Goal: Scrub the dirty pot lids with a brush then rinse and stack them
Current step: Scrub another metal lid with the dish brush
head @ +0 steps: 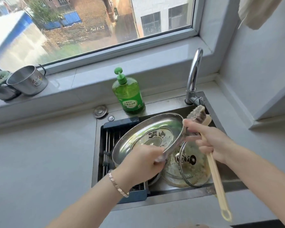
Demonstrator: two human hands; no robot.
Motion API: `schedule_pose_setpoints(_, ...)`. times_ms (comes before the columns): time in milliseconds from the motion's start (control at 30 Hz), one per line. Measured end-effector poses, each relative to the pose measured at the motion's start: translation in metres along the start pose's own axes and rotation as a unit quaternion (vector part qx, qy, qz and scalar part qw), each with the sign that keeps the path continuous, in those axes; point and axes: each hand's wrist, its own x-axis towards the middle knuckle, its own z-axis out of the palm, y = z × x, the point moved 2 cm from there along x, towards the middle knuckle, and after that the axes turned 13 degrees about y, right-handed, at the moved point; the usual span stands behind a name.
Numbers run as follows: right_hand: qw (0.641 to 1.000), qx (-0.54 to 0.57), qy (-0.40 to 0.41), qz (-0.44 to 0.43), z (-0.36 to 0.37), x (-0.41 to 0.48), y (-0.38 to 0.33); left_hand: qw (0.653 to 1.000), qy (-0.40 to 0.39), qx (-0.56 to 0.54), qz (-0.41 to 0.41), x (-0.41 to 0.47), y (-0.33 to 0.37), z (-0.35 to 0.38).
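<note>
So the main thing: one steel lid (148, 134) is held up over the sink (169, 100), tilted, with its inside facing up and brown gunk around the middle. The left hand (141, 163) grips its lower rim with the fingers curled round the edge. There's one brush (197, 115), long pale wooden handle, and its bristle head sits right at the lid's right rim. The right hand (211, 142) has its fingers wrapped round the handle just below the head, with the index finger stretched toward the lid edge.

Down in the bowl there's a glass lid (192, 171) with a dark knob, leaning on a bigger round grimy lid (171, 176). So that's three lids I can count. There's also a rim poking out under the left hand, and I honestly can't tell what it belongs to.

What's in the way:
- The steel lid covers most of the dark blue drain rack (118, 124) across the left side of the sink.
- The left hand hides the lid's bottom edge.
- The brush handle cuts across the right side of the glass lid.

Around it:
- One green soap bottle (128, 94) on the sink deck.
- One faucet (193, 74) at the back right.
- A round metal plug (100, 111) by the corner.
- Two metal mugs (28, 80) on the windowsill at left.
- A bracelet (118, 185) on the left wrist.
</note>
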Motion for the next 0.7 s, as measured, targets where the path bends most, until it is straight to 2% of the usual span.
schedule_pose_setpoints(100,0.999,-0.043,0.007,0.012,0.002,0.002,0.009,0.987,-0.042,0.079,0.133,-0.002,0.003,0.016)
schedule_pose_setpoints(167,0.999,-0.02,0.039,0.029,0.0,0.009,0.021,0.976,-0.062,0.118,0.172,-0.003,-0.003,0.021)
schedule_pose_setpoints(233,0.996,0.021,0.067,0.049,-0.001,0.014,0.031,0.975,-0.067,0.121,0.174,-0.005,-0.012,0.022)
schedule_pose_setpoints(300,0.993,0.053,0.091,0.057,-0.006,0.018,0.04,0.988,-0.067,0.105,0.093,-0.007,-0.017,0.02)
schedule_pose_setpoints(400,0.99,0.059,0.119,0.042,-0.023,0.02,0.046,0.985,-0.01,0.073,-0.155,-0.017,-0.033,0.016)
schedule_pose_setpoints(433,0.991,0.054,0.12,0.032,-0.029,0.02,0.045,0.965,0.017,0.029,-0.259,-0.02,-0.038,0.014)
schedule_pose_setpoints(467,0.992,0.047,0.118,0.022,-0.035,0.02,0.044,0.927,0.04,-0.032,-0.371,-0.022,-0.039,0.009)
schedule_pose_setpoints(533,0.995,0.042,0.093,0.016,-0.045,0.019,0.039,0.801,0.067,-0.229,-0.549,-0.022,-0.035,0.001)
schedule_pose_setpoints(567,0.996,0.036,0.075,0.019,-0.048,0.018,0.037,0.734,0.053,-0.338,-0.587,-0.023,-0.033,0.0)
schedule_pose_setpoints(600,0.998,0.022,0.061,0.024,-0.05,0.017,0.037,0.686,0.022,-0.405,-0.605,-0.026,-0.029,0.0)
schedule_pose_setpoints(667,0.998,-0.02,0.051,0.033,-0.054,0.017,0.038,0.637,-0.008,-0.473,-0.609,-0.027,-0.017,-0.003)
schedule_pose_setpoints(700,0.997,-0.042,0.056,0.031,-0.054,0.018,0.039,0.627,-0.011,-0.502,-0.596,-0.029,-0.014,-0.004)
